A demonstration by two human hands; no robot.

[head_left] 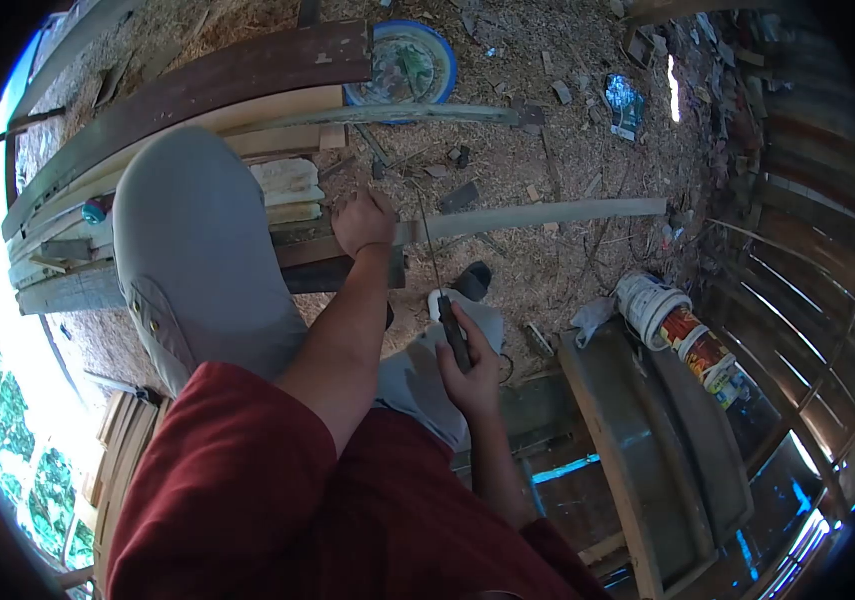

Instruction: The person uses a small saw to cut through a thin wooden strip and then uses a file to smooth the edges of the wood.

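My right hand is wrapped round the dark handle of a handsaw. The saw's thin blade reaches up and slightly left, lying across a long wooden strip. To the left of the blade, my left hand presses down on the same strip with curled fingers, holding it against the stacked timber. The strip's free end sticks out to the right above the ground. My raised knee in light trousers lies over the boards, hiding part of them. The exact spot where the blade meets the wood is too fine to make out.
A dark brown board and more planks lie stacked at left. Beyond them is a blue-rimmed basin. Buckets and a wooden frame stand at right, near a slatted wall. Shavings and offcuts cover the ground.
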